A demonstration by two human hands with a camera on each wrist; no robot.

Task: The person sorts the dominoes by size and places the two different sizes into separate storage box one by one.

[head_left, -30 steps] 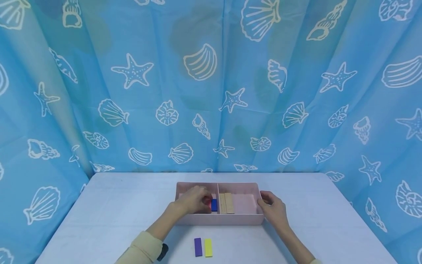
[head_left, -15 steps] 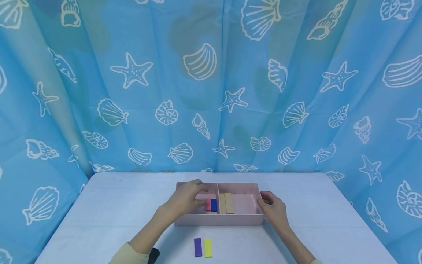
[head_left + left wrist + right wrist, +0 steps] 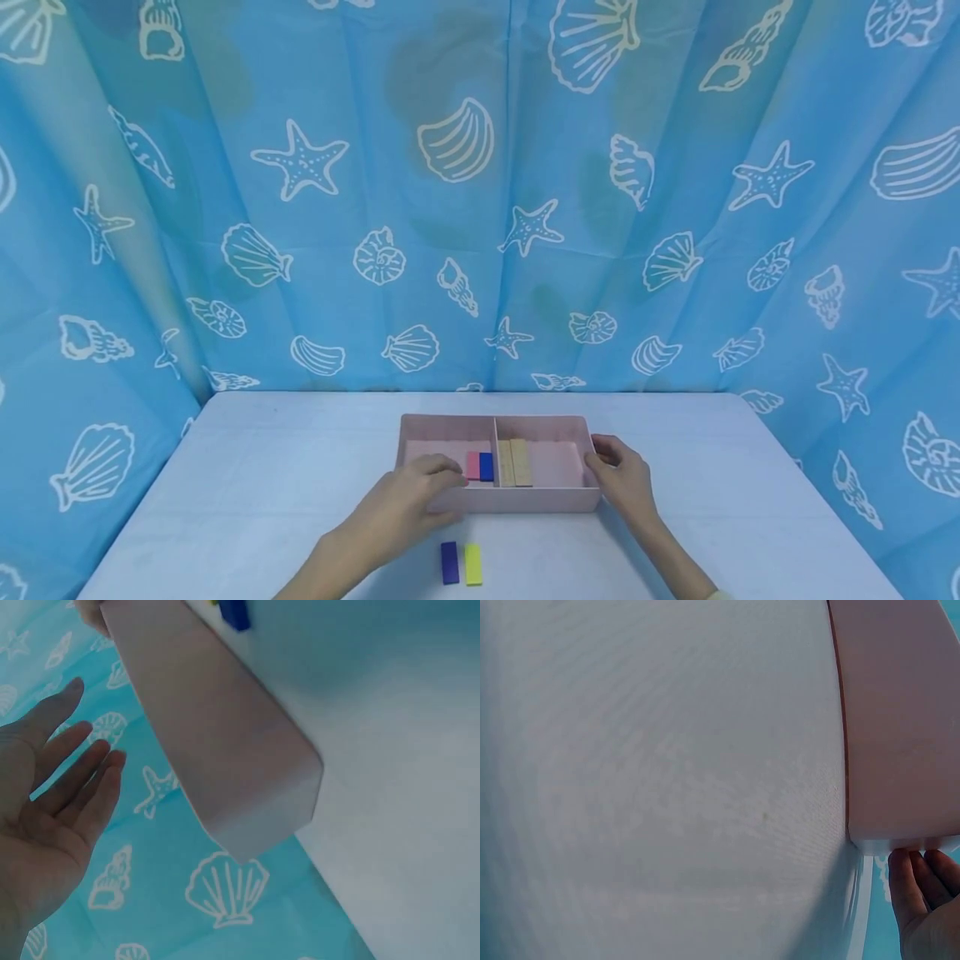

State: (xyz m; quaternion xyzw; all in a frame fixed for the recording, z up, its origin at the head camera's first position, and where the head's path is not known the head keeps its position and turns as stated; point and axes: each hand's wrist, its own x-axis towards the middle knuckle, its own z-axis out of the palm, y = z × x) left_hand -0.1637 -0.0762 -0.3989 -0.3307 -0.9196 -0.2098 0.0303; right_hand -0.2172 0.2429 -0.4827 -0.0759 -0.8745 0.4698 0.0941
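My left hand (image 3: 408, 508) is over the front left part of a pink two-compartment box (image 3: 532, 500), fingers spread and holding nothing. In the left wrist view, the left hand (image 3: 56, 787) is apart from the box's outer wall (image 3: 210, 727). My right hand (image 3: 624, 475) grips the box's right end wall, its fingers (image 3: 907, 889) against the outside in the right wrist view. A pink block (image 3: 473, 466) and a blue block (image 3: 486, 467) lie side by side in the left compartment. Before the box lie a purple block (image 3: 449, 563) and a yellow block (image 3: 473, 565).
Wooden planks (image 3: 514, 462) lie against the divider in the right compartment. A white cloth (image 3: 285, 467) covers the table. Blue curtains (image 3: 465, 250) with shell prints hang behind and at both sides.
My left hand has let go of the pink block, risen from the left compartment and come back toward the front wall. The right hand has stayed at the box's end.
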